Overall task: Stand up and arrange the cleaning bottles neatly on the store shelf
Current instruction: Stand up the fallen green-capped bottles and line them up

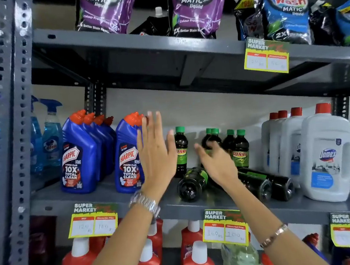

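On the middle shelf (120, 198), my left hand (157, 153) is open flat and empty; my right hand (217, 162) closes around 1 standing dark bottle (210, 138). 3 fallen bottles (193, 183) lie below: I would grip each mid-body and set it upright in line.

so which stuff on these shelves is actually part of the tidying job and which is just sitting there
Part of the job:
- fallen dark bottles lying on the middle shelf
- upright Sunny bottles behind them
- left hand, open, and right hand, reaching in among them

Just there:
- blue Harpic bottles
- white Domex jugs
- Safe Wash pouches
- price tags
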The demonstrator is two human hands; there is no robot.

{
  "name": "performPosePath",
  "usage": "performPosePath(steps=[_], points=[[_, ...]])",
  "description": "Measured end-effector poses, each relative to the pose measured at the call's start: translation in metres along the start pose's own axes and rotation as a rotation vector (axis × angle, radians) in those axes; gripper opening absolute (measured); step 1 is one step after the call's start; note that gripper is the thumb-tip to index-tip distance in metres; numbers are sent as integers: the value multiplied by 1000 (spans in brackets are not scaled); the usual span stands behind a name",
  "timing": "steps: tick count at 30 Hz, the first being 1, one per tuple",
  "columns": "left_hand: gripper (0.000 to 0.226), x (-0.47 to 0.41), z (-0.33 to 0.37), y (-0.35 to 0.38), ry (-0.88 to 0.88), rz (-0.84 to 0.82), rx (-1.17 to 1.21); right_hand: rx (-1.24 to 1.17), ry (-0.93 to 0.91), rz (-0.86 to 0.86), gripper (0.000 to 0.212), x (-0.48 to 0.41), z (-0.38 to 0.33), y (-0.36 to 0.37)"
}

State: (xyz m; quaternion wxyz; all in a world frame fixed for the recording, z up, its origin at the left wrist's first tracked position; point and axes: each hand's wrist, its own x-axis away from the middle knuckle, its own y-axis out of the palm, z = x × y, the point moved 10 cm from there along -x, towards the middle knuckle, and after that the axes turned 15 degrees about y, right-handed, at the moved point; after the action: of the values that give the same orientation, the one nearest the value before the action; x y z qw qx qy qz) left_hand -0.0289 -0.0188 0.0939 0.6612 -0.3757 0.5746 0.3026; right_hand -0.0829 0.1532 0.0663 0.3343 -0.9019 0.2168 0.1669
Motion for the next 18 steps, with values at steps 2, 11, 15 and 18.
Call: performPosePath(steps=[2,11,15,18], points=[[58,31,-7,-1,-81,-18,52,131,222,-229,90,-1,33,32],[59,125,-29,30,170,-340,-247,-222,592,-532,59,12,60,72],[62,130,-30,30,188,-393,-254,-260,596,-519,36,13,63,68],[59,132,-27,30,240,-415,-246,-324,577,-503,45,15,64,64]])
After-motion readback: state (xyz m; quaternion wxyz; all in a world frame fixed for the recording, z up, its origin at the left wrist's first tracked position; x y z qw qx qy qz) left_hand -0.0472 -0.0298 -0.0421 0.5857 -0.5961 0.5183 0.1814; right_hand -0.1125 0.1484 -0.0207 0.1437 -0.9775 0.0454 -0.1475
